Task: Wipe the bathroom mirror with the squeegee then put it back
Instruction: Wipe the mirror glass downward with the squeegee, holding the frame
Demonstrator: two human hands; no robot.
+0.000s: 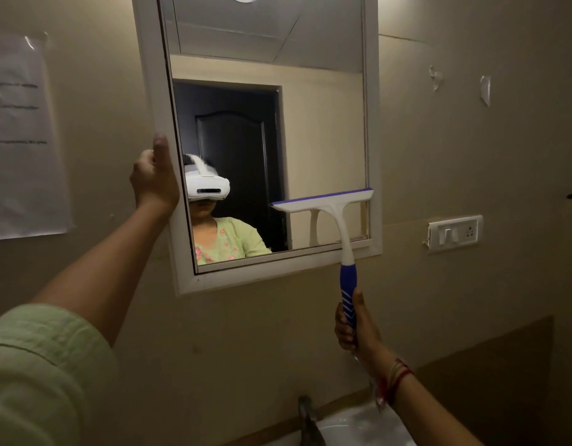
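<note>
Left hand [154, 180] raised against the left side of the white mirror frame [156, 91], thumb up along the frame edge, fingers apparently curled behind it; grip on the frame cannot be confirmed. Right hand [354, 325] closed around the blue striped grip of the squeegee [334, 209], low and to the right, below the mirror's bottom right corner. Squeegee upright, white neck crossing the lower frame, blade head slightly tilted and lying across the lower right part of the mirror [323, 123] glass, purple rubber edge uppermost, right end near the inner frame edge. Contact of blade with glass appears likely; not certain. Red thread band [395, 379] at right wrist. Pale green sleeve [36, 365] on left arm. Paper sheet [20, 140] fixed to wall left of mirror. Switch plate [455, 233] on wall to the right. Tap [307, 420] and white basin [358, 426] below, partly in view.
</note>
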